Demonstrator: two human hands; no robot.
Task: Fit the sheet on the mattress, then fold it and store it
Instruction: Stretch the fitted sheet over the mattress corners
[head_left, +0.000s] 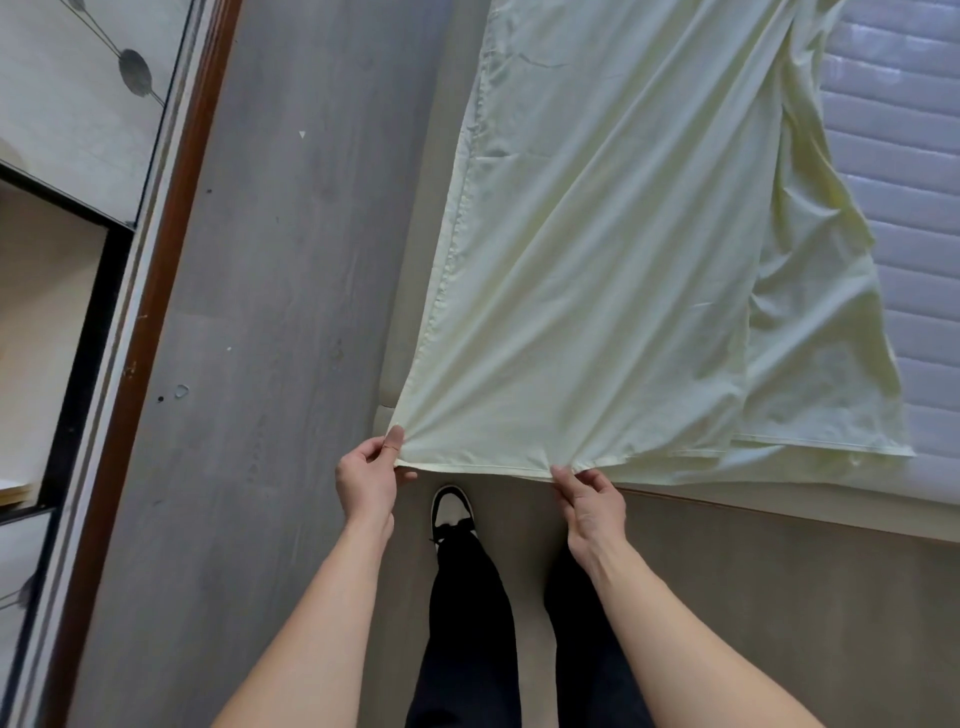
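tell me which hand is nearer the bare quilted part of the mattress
Right. The right hand pinches the sheet hem partway along, closer to the bare quilted mattress. The left hand pinches the sheet's corner at the far side from it.

- One head view looks steeply down from above the bed (779, 519), close over its near corner.
- It faces forward along the bed's left side, floor (291, 312) left of the bed.

Both bare forearms reach forward. The left hand (366, 480) and right hand (592, 501) each pinch fabric between thumb and curled fingers.
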